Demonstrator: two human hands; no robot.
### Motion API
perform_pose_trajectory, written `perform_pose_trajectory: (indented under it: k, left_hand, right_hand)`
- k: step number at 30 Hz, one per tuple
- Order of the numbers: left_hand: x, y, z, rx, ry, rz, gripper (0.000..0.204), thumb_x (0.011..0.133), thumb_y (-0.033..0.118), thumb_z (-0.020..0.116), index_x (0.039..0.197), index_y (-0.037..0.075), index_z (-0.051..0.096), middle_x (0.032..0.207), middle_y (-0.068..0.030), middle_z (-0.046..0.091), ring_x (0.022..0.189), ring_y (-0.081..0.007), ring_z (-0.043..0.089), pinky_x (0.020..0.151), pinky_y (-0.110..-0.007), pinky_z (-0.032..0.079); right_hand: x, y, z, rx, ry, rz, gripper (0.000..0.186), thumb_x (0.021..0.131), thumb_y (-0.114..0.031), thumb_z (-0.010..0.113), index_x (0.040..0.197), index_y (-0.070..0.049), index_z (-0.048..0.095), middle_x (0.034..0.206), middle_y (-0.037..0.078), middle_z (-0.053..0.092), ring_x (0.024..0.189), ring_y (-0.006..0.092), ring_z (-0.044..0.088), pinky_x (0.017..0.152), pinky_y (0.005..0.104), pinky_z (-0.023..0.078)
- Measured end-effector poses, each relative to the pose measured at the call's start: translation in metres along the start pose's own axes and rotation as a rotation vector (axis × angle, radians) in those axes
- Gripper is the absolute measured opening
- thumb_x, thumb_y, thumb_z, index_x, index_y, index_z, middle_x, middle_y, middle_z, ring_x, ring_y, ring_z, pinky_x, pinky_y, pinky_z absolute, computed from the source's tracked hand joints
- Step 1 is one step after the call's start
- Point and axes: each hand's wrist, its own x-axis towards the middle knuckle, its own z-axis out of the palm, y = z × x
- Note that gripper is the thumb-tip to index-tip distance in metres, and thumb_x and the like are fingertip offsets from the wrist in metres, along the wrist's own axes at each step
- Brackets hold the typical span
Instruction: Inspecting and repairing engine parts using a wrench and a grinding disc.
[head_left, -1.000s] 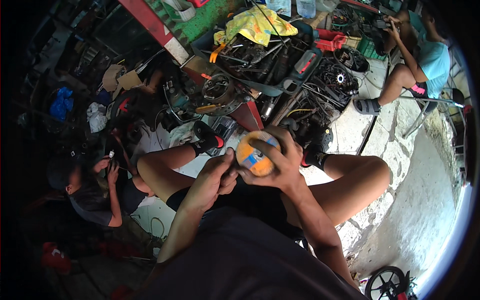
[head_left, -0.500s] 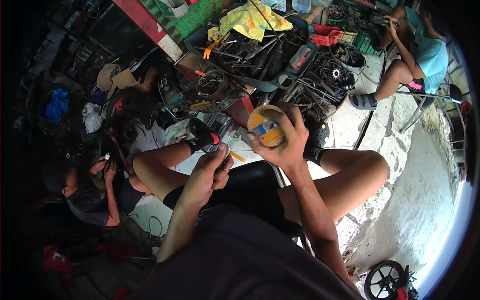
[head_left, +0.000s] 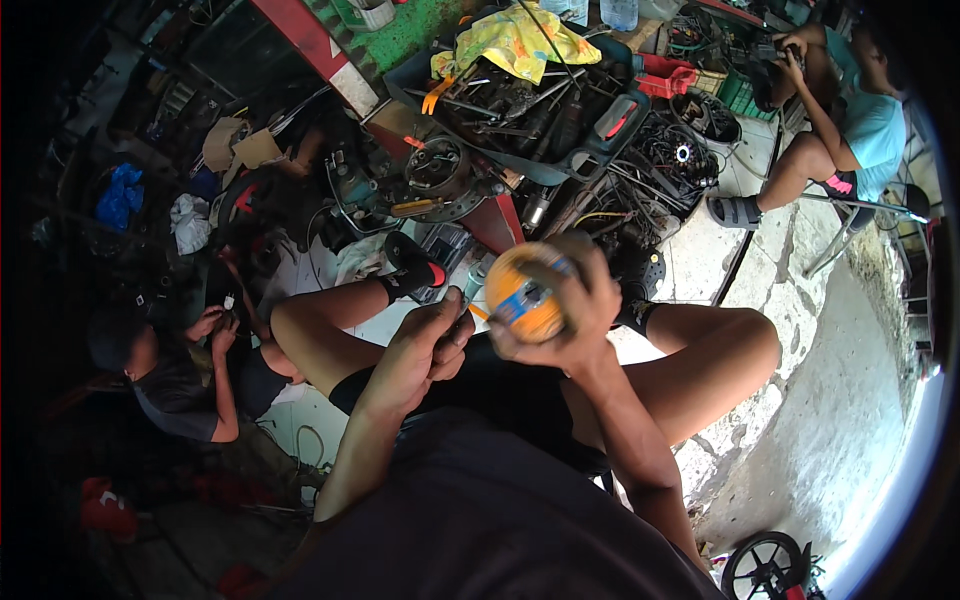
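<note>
The blue-grey tub (head_left: 530, 172) of metal parts in the upper middle shows no clear change. At frame centre, the right hand (head_left: 578, 325) has come lower, fingers gripping the orange disc; its blur suggests motion. The left hand (head_left: 412, 352), just left, stays closed; what its fingers pinch is too dark to tell. Smaller, the orange disc (head_left: 518, 310) has dropped nearer the left fingertips, a gap remaining, so the handling appears under way.
</note>
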Motion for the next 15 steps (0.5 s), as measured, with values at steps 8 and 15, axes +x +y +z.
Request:
perform_pose_trajectory:
  k: [8,15]
  left_hand:
    - [0.001,0.0,-0.005,-0.011,-0.042,-0.025,0.046,0.098,0.046,0.039,0.071,0.01,0.044,0.051,0.0073,0.022,0.04,-0.0042,0.016,0.04,-0.023,0.014]
    - [0.003,0.001,0.001,-0.024,0.001,-0.047,0.045,0.099,0.045,0.037,0.069,0.012,0.041,0.05,0.0077,0.019,0.039,-0.006,0.013,0.043,-0.024,0.016]
  right_hand:
    - [0.011,0.009,0.002,-0.052,0.186,0.23,0.037,0.064,-0.022,0.073,0.092,-0.001,0.062,0.092,0.015,0.057,0.081,0.0296,0.06,0.069,0.0365,0.051]
    - [0.0,0.028,0.023,-0.134,0.094,0.413,0.036,0.065,-0.03,0.075,0.09,-0.008,0.063,0.09,0.012,0.058,0.068,0.0294,0.062,0.058,0.0382,0.052]
